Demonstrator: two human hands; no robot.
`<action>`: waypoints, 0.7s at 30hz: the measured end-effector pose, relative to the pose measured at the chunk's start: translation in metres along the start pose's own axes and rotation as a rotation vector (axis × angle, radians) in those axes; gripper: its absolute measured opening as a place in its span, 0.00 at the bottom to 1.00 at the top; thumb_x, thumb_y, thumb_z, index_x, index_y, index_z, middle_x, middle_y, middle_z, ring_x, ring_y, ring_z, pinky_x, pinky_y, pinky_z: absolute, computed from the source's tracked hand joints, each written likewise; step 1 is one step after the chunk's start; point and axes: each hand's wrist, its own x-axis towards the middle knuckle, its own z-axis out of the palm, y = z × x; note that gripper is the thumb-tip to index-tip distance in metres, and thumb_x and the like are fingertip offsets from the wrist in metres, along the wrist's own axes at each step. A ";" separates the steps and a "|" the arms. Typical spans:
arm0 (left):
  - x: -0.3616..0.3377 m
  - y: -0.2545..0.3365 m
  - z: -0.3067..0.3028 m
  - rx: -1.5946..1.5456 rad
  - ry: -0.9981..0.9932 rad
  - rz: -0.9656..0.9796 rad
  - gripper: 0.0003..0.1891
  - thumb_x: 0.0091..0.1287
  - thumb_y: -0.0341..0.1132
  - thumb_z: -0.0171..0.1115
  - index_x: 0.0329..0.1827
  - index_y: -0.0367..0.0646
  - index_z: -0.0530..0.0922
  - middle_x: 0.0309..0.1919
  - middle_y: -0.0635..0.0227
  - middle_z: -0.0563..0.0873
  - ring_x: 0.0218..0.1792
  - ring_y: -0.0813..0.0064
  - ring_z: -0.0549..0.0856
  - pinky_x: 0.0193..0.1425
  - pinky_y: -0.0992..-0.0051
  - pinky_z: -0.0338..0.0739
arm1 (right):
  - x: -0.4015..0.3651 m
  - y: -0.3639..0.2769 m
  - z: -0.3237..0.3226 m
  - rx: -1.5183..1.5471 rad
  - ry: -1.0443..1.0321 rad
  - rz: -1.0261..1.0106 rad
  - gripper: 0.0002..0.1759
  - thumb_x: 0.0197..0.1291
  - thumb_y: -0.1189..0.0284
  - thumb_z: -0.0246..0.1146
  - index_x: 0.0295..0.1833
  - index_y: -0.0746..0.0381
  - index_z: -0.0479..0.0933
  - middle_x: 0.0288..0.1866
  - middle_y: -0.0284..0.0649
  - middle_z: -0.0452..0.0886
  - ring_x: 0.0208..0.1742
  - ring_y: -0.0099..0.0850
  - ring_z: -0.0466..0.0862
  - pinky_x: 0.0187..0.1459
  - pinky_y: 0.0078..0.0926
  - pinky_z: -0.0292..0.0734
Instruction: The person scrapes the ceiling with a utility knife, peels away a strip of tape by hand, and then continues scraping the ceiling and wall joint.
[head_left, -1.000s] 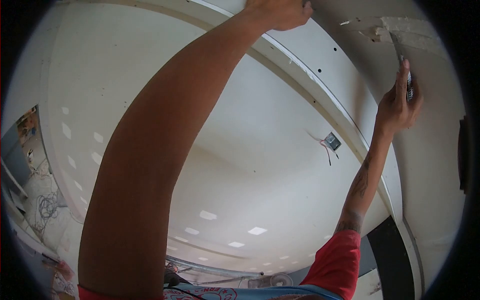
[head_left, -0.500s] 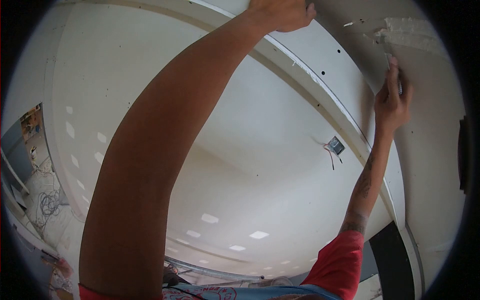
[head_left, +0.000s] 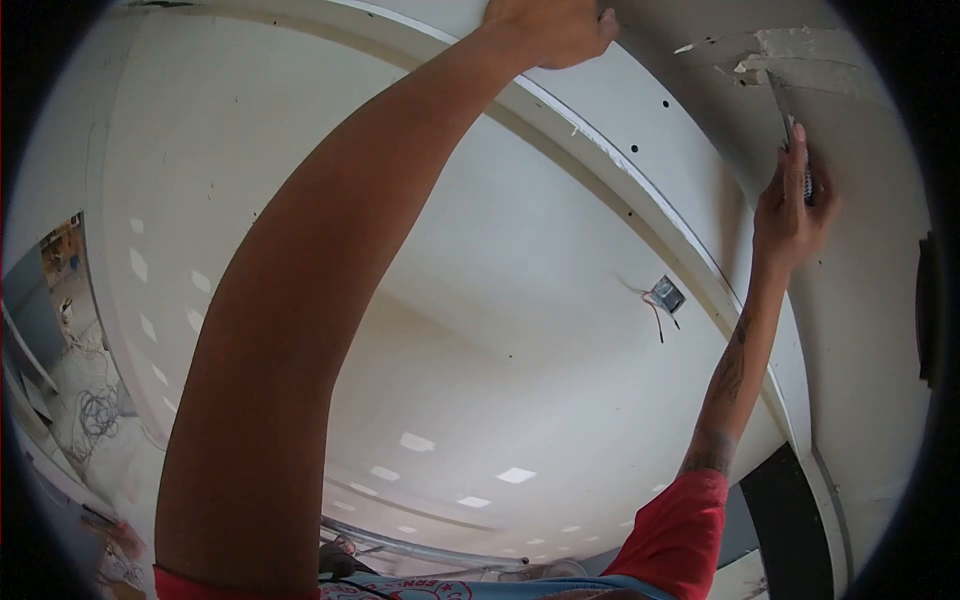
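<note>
High up on the right, the person's right hand (head_left: 793, 222) has its fingers wrapped round a knife (head_left: 808, 184), the blade's tip at the ragged edge of a torn strip (head_left: 812, 46). The left hand (head_left: 553, 32) is up by a white board (head_left: 682, 165) with dark holes; I can't tell what its fingers hold.

At the bottom centre, red lettering on the blue shirt (head_left: 365, 585) partly reads "ERN", the rest illegible.
</note>
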 end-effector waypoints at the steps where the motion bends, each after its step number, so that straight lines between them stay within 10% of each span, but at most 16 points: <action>1: 0.000 -0.001 -0.001 0.000 0.018 0.001 0.31 0.81 0.46 0.46 0.29 0.30 0.87 0.24 0.52 0.88 0.29 0.56 0.88 0.62 0.50 0.79 | 0.003 -0.004 0.000 0.020 0.009 0.030 0.31 0.63 0.69 0.74 0.69 0.29 0.79 0.53 0.36 0.84 0.52 0.26 0.86 0.34 0.24 0.89; 12: -0.003 0.001 0.000 -0.016 -0.021 -0.026 0.31 0.81 0.46 0.47 0.27 0.30 0.85 0.22 0.53 0.87 0.27 0.56 0.86 0.61 0.50 0.80 | -0.003 -0.018 0.000 0.069 -0.002 0.051 0.35 0.59 0.71 0.75 0.70 0.28 0.78 0.57 0.32 0.83 0.49 0.26 0.88 0.37 0.26 0.91; 15: -0.003 -0.003 -0.005 0.007 0.006 -0.007 0.31 0.82 0.46 0.46 0.27 0.31 0.85 0.22 0.54 0.86 0.27 0.57 0.86 0.58 0.51 0.81 | -0.021 -0.013 -0.004 -0.045 -0.412 0.013 0.40 0.56 0.72 0.76 0.71 0.26 0.76 0.57 0.34 0.85 0.51 0.29 0.88 0.37 0.28 0.91; 21: -0.002 0.002 -0.002 -0.009 0.018 -0.013 0.31 0.82 0.46 0.45 0.28 0.32 0.85 0.23 0.54 0.86 0.28 0.57 0.86 0.58 0.50 0.80 | -0.021 0.006 -0.007 0.095 -0.074 0.064 0.34 0.60 0.69 0.75 0.69 0.25 0.78 0.55 0.35 0.85 0.47 0.28 0.88 0.33 0.27 0.89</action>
